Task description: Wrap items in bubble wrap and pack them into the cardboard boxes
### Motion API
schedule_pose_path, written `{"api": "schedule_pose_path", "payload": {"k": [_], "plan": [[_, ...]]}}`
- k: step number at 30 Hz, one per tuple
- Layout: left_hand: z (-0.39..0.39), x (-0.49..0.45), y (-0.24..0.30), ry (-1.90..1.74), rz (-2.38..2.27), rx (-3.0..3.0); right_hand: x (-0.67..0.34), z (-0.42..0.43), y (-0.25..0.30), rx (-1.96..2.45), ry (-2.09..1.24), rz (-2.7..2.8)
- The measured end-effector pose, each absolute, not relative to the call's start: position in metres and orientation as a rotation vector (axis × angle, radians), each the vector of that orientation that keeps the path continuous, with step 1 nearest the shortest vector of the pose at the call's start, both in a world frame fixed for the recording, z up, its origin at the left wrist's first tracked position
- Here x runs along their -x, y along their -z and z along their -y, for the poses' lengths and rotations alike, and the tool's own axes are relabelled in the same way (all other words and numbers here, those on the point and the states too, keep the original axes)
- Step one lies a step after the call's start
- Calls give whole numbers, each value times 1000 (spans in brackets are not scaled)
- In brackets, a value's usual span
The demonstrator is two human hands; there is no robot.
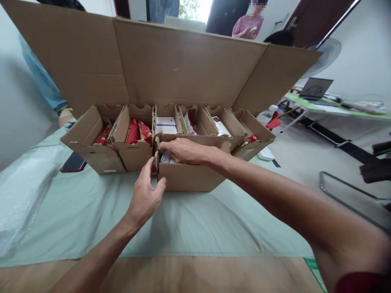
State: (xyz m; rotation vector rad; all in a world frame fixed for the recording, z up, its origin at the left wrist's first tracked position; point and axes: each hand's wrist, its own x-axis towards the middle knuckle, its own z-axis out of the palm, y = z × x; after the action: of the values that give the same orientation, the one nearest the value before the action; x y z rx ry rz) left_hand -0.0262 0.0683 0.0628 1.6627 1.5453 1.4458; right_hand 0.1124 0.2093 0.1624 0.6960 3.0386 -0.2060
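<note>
One open, rectangular brown cardboard bin [186, 179] stands on pale green cloth [183, 228], before a row of similar brown bins [134, 156]. Left hand [148, 189]: thumb and fingers spread, at bin's left end. Right hand [185, 149]: inside bin, over shiny clear plastic packaging [166, 158]; fingertips hidden, can't tell grip.

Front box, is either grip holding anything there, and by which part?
Right grip is inside the box, at some clear plastic; whether it holds that cannot be told. Left grip is open at the box's left end, holding nothing.
</note>
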Motion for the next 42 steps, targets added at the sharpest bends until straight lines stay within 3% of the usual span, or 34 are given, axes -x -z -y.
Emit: {"api": "schedule_pose_path", "payload": {"k": [5, 10, 13, 18, 21, 25, 33, 42], "plan": [[-70, 27, -59, -1374, -1515, -1560, -167, -176, -196, -1014, 141, -3346], [-69, 28, -60, -1310, -1442, -1460, -277, -94, -170, -2238, -166, -3406], [-70, 24, -61, -1305, -1434, -1452, -310, -71, -121, -2670, 209, -3125], [-76, 17, -59, -1325, -1427, -1404, -279, -102, -70, -2394, 1250, -3025], [-78, 16, -54, -1318, -1424, -1386, -254, -115, -65, -2364, 1549, -2955], [-54, 13, -42, -1331, -1472, -1326, -248, -78, -63, -2452, 1449, -2985], [68, 24, -11, -1248, -1557, -1113, -247, 42, -58, -2486, 1227, -3088], [82, 46, -41, -1375, -1590, -1009, -211, 39, -58, -2258, 1330, -3233]]}}
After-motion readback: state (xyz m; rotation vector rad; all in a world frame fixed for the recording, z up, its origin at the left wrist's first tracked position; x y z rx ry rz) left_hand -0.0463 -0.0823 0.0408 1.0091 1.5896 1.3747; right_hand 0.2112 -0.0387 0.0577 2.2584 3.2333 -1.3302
